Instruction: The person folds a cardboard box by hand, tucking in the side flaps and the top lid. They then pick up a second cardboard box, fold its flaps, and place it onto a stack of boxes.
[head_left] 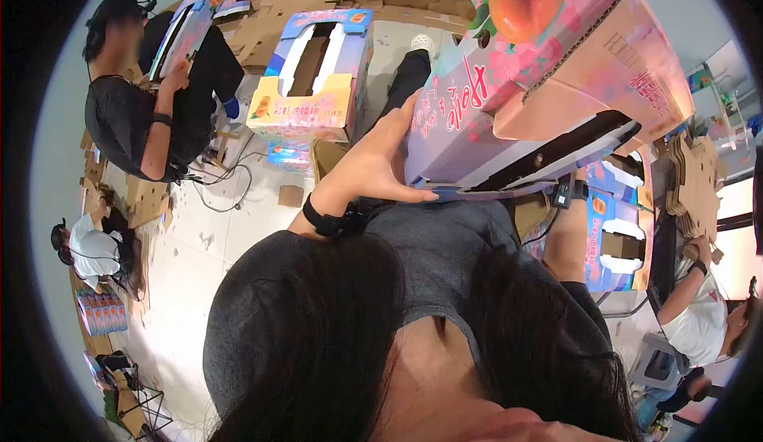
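Note:
A pink and purple printed cardboard box (477, 116) with a peach picture is tilted close in front of my chest. Its cut-out opening, dark inside with a white edge, faces down and to the right. My left hand (369, 160) grips the box's left side, fingers behind it and thumb along the lower edge. The right forearm, with a black wristband, goes up behind the box's lower right corner, and the box hides that hand. Left of the held box stands a blue and yellow box (306, 112) with an open cut-out top.
More printed boxes (592, 255) stand at the right, beside stacked brown cardboard (690, 188). A seated person (127, 116) at the upper left holds a printed piece. Other people are at far left and right. Cables lie on the floor (179, 259).

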The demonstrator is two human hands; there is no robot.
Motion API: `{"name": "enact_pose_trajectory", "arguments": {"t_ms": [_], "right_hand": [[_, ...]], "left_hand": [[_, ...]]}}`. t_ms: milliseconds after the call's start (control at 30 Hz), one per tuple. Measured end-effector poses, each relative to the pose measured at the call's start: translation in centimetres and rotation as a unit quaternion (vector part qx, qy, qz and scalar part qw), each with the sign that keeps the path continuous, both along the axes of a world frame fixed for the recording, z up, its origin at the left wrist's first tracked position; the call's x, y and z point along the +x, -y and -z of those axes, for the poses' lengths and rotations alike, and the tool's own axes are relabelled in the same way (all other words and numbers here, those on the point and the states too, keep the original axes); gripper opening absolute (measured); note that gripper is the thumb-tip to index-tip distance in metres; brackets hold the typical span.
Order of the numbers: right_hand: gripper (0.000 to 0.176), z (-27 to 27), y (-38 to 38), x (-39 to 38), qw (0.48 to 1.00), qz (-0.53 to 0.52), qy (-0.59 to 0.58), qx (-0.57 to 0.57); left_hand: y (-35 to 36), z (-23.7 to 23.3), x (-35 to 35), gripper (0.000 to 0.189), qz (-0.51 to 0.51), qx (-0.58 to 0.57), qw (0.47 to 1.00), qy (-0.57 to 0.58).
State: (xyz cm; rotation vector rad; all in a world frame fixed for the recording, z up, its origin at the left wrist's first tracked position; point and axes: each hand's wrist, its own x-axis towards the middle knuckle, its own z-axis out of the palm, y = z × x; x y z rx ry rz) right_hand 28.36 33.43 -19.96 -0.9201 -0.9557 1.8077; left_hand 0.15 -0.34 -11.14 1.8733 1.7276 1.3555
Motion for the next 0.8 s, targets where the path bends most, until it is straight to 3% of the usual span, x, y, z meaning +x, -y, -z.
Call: {"name": "enact_pose_trajectory", "arguments": {"t_ms": [167,300,567,667,800], "right_hand": [[0.063,-1.0,-1.5,-0.8,1.000,0.002,-0.013,0.014],[0.063,-1.1,-1.7,-1.5,1.000,-0.004,-0.018,0.014],[0.062,-1.0,-1.1,-0.9,1.000,-0.007,-0.026,0.014],[0.062,-0.6,-0.6,-1.0,1.000,-0.010,-0.028,0.009],[0.062,-0.5,0.2,-1.1,1.000,-0.015,-0.027,0.005]], "left_hand": [[0.2,-0.3,-0.1,0.136,-0.005,0.019,0.998,-0.059],[0.5,-1.2,-0.6,0.140,0.031,-0.072,0.997,-0.004],[0.2,-1.6,-0.3,0.138,0.060,-0.062,0.996,-0.004],[0.2,-0.7,-0.2,0.133,0.048,0.010,0.999,-0.010],[0.6,-0.8,-0.5,0.133,0.043,-0.030,0.999,0.003]]}}
